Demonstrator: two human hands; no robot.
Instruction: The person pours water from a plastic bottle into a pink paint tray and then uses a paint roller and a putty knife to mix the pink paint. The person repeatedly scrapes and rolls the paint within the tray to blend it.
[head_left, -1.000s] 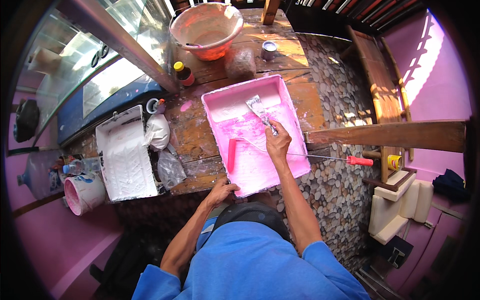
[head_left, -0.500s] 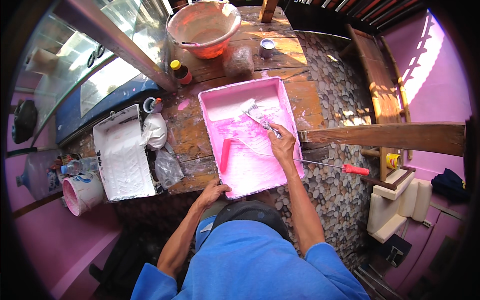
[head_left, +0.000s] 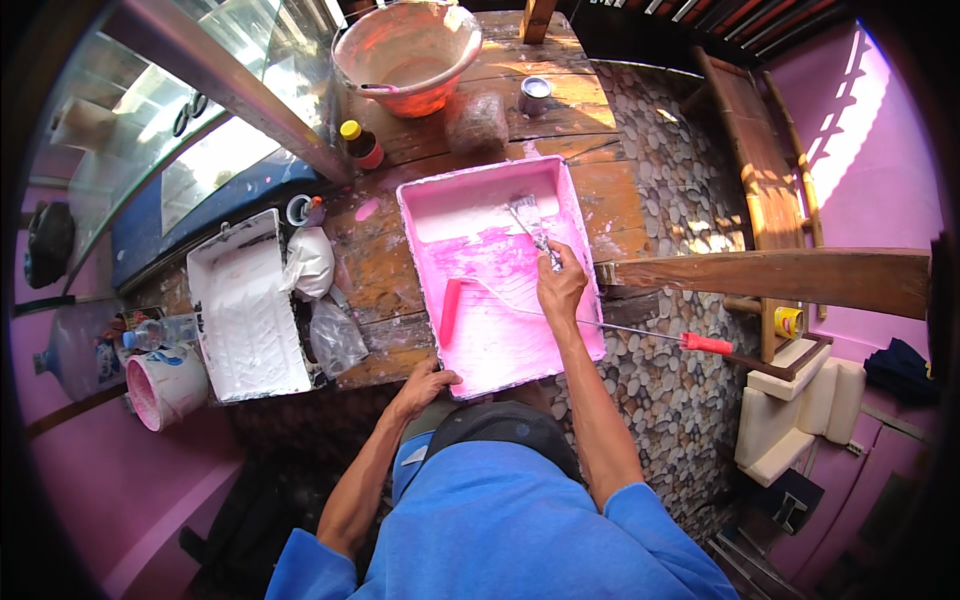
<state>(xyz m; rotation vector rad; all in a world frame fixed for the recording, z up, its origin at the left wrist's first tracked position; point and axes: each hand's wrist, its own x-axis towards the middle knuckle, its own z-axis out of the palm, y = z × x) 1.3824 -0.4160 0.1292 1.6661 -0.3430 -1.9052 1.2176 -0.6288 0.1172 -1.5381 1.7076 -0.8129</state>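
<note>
A pink paint tray (head_left: 590, 330) lies on a worn wooden table (head_left: 385, 260), smeared with pink and white paint. My right hand (head_left: 558, 285) grips a paintbrush (head_left: 528, 218) whose bristles rest in the white patch at the tray's far end. A pink paint roller (head_left: 452, 312) lies inside the tray, its long red-tipped handle (head_left: 705, 344) sticking out to the right. My left hand (head_left: 425, 385) holds the near edge of the tray.
A white paint tray (head_left: 245, 310) sits left of the pink one, with plastic bags (head_left: 322, 300) between them. A pink-stained bucket (head_left: 405, 55), a small tin (head_left: 535, 92) and a bottle (head_left: 360, 142) stand at the back. A wooden plank (head_left: 760, 278) crosses on the right above pebble flooring.
The brush and my right hand have slid a little along the tray's far end. My left hand stays on the near edge.
</note>
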